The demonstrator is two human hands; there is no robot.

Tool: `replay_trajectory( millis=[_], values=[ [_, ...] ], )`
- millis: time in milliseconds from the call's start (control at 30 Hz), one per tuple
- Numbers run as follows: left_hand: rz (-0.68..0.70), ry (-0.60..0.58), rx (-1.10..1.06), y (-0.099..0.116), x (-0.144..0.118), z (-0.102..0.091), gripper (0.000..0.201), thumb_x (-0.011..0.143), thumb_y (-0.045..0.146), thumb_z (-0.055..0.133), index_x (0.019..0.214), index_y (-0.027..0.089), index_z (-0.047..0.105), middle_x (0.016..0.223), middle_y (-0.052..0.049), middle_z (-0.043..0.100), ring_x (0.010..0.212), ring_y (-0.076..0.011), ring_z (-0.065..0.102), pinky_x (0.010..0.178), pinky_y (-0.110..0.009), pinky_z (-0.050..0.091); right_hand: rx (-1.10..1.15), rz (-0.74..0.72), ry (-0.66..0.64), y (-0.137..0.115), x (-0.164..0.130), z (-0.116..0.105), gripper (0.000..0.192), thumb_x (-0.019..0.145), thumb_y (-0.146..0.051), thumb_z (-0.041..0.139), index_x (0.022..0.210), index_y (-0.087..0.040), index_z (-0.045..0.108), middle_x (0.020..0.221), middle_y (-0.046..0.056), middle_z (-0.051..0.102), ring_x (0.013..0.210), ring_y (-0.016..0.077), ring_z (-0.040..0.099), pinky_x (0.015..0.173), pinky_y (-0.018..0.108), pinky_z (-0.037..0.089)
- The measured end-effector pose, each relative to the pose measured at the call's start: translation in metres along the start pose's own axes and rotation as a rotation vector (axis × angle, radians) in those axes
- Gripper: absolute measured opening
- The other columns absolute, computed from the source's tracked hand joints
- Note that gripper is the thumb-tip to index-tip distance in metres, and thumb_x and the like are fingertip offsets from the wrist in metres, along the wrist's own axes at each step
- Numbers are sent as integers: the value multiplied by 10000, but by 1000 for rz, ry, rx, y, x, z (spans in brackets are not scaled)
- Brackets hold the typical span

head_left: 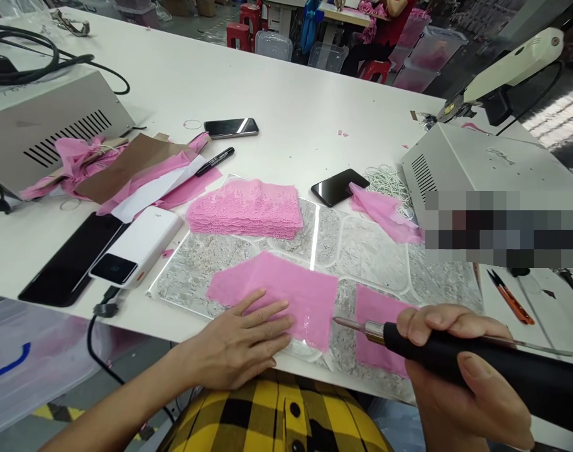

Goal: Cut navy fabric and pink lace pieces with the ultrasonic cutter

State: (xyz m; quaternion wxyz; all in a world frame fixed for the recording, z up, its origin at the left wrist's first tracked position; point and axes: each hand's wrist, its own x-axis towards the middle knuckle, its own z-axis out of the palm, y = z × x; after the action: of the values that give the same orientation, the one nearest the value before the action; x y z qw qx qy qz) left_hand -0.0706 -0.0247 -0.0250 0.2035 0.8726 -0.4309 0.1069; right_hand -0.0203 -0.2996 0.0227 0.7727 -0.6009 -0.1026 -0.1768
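My left hand point(242, 342) lies flat, fingers apart, pressing on the near edge of a pink lace piece point(286, 292) spread on a glass plate point(196, 257). My right hand point(460, 370) grips a black hot-cutting pen point(437, 351); its metal tip touches the right edge of that piece. A second, cut pink piece point(376, 314) lies to the right of the tip, partly under my right hand. A folded stack of pink lace point(246, 208) sits at the back of the plate.
A white power bank point(138, 245) and a dark phone point(72, 257) lie at the left. Another phone point(338, 186), rubber bands point(385, 179), pink scraps point(385, 213) and a grey control box point(460, 166) are at the right. Orange snips point(510, 295) lie beyond.
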Motion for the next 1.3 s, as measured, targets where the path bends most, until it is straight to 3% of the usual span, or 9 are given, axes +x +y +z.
replay_trajectory(
  millis=[367, 533, 700, 900, 1300],
  values=[
    [13, 2, 3, 0, 2, -3, 318, 927, 253, 547, 1221, 151, 614, 1367, -53, 577, 1425, -241, 335, 1228, -463, 154, 30, -1, -62, 5, -4, 1, 85, 749, -220, 596, 824, -182, 605, 769, 2, 573, 552, 130, 535, 511, 327, 467],
    [10, 53, 3, 6, 15, -5, 320, 935, 218, 534, 1240, 142, 594, 1342, -58, 599, 1405, -211, 371, 1224, -415, 195, 5, -51, 72, 0, 11, -16, 145, 667, -229, 560, 797, -190, 610, 746, -4, 571, 518, 131, 514, 500, 330, 447],
    [53, 94, 55, 22, 61, 17, 300, 953, 172, 483, 1223, 106, 594, 1308, -98, 619, 1304, -218, 497, 1137, -385, 356, -32, -125, 218, 3, 37, -38, 183, 533, -226, 514, 694, -199, 597, 677, -16, 557, 458, 134, 482, 465, 324, 422],
    [141, 59, 120, 41, 115, 48, 266, 970, 225, 464, 1130, 117, 646, 1247, -99, 647, 1166, -244, 583, 1047, -392, 416, -8, -94, 215, 17, 45, -40, 155, 563, -222, 548, 712, -197, 584, 715, -18, 563, 476, 135, 512, 510, 340, 452],
    [94, 85, 53, 44, 116, 60, 286, 985, 300, 453, 1092, 111, 638, 1179, -95, 666, 1129, -230, 574, 1023, -393, 412, 19, -100, 144, 23, 45, -40, 154, 621, -209, 561, 772, -190, 585, 761, -3, 560, 519, 133, 519, 521, 342, 470]
  ],
)
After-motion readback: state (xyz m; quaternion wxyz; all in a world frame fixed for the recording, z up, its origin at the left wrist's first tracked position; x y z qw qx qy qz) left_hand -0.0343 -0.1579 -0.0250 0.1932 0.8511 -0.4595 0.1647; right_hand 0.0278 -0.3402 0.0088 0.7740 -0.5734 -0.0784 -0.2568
